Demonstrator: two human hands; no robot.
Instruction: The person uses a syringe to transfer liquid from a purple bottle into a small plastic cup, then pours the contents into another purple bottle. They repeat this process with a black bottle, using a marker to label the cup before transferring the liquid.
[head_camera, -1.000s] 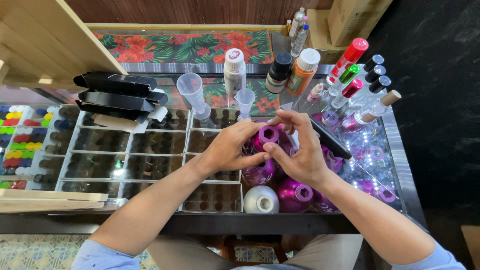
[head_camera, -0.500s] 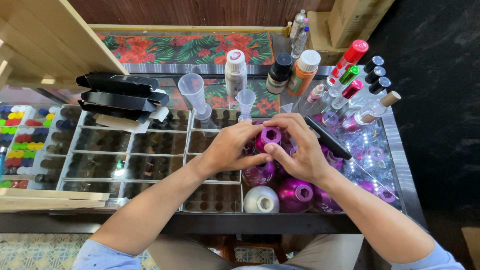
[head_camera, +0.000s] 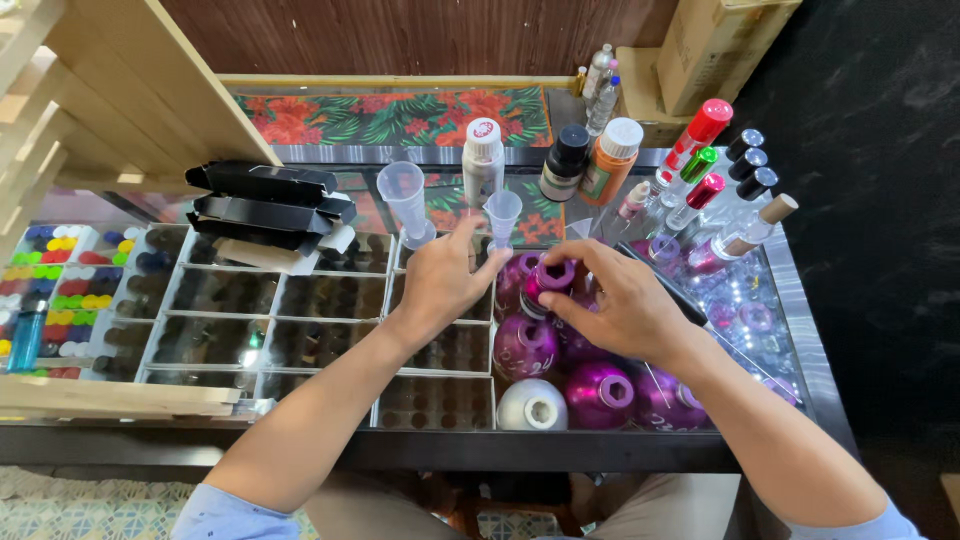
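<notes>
Head view: two bare hands meet over a cluster of glossy purple metal bottles on the glass-topped desk (head_camera: 800, 330).

The right hand (head_camera: 625, 310) has its grip closed on the purple hexagonal-holed cap (head_camera: 553, 275) of one round purple bottle (head_camera: 525, 345). The left hand (head_camera: 445, 280) hovers beside it, fingers loosely spread, holding nothing, near a small clear plastic funnel (head_camera: 502, 215). A white bottle (head_camera: 532, 405) stands at the front.

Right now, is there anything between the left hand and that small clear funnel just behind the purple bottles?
Nothing visible. The left hand has its fingertips close beside the clear funnel, with open space between them. The right hand sits on a purple bottle, off to the side.
</notes>
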